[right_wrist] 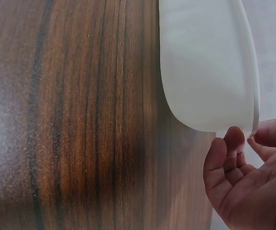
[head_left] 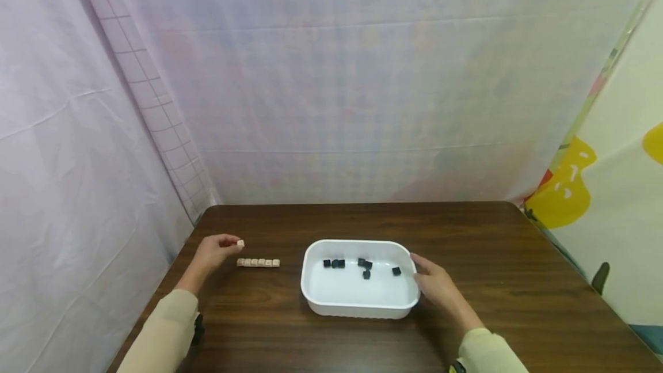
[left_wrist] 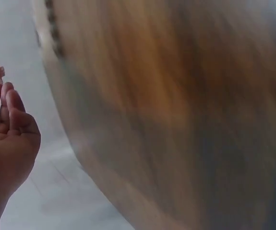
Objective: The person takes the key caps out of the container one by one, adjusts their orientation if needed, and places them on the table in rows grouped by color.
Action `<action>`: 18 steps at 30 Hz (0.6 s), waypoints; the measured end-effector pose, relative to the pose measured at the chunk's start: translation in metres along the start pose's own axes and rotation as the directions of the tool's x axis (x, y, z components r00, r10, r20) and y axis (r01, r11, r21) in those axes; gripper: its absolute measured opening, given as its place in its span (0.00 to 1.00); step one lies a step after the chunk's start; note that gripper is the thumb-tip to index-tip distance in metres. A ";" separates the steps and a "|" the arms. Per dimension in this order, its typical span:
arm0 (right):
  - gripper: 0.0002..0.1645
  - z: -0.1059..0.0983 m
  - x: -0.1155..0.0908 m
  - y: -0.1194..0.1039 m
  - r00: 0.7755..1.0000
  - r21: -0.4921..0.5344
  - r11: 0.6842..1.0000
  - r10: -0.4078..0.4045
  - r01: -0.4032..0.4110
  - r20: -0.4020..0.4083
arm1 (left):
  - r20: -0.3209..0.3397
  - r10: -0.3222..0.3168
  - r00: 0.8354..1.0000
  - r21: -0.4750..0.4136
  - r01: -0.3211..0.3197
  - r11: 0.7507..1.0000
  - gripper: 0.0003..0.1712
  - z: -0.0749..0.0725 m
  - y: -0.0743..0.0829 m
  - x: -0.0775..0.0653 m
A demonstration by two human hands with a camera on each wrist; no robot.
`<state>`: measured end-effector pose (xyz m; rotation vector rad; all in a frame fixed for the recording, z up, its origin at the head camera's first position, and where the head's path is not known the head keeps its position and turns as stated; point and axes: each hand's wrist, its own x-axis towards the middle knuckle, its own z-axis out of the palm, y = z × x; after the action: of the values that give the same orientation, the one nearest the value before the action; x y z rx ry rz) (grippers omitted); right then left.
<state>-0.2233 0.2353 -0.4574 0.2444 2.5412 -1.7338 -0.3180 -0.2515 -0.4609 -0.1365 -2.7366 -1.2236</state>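
My left hand [head_left: 213, 251] pinches a small white cube [head_left: 240, 243] between thumb and fingertips, above the table's left side. Just below it in the head view lies a straight row of small white cubes [head_left: 258, 262], set side by side. The left wrist view is blurred, with the left hand [left_wrist: 10, 139] at its left edge. At the right end of a white plastic tub [head_left: 357, 311], my right hand [head_left: 437, 285] grips the rim, thumb over the edge and fingers against the outer wall. Several small black cubes [head_left: 396, 271] lie scattered inside the tub.
The dark brown wooden table [head_left: 518, 281] carries the tub near its middle. Pale cloth curtains [head_left: 362, 102] hang behind and at the left, and a printed sheet [head_left: 611, 235] hangs at the right.
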 end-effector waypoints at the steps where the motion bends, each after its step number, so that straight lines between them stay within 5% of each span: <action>1: 0.33 0.000 0.000 0.000 1.000 -0.005 1.000 -0.003 0.003 0.000 | 0.003 -0.004 1.000 0.015 0.004 1.000 0.16 -0.002 -0.005 -0.001; 6: 0.33 -0.001 0.000 0.000 1.000 -0.029 1.000 -0.006 0.006 -0.009 | 0.043 -0.017 0.999 0.085 0.013 0.996 0.14 -0.010 -0.022 -0.007; 18: 0.33 0.000 0.001 -0.001 1.000 -0.027 1.000 0.015 -0.015 0.001 | 0.124 -0.032 0.992 0.152 0.013 0.988 0.12 -0.004 -0.029 -0.011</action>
<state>-0.2246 0.2353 -0.4564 0.2600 2.5535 -1.6931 -0.3107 -0.2743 -0.4809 -0.1725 -2.9351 -1.0413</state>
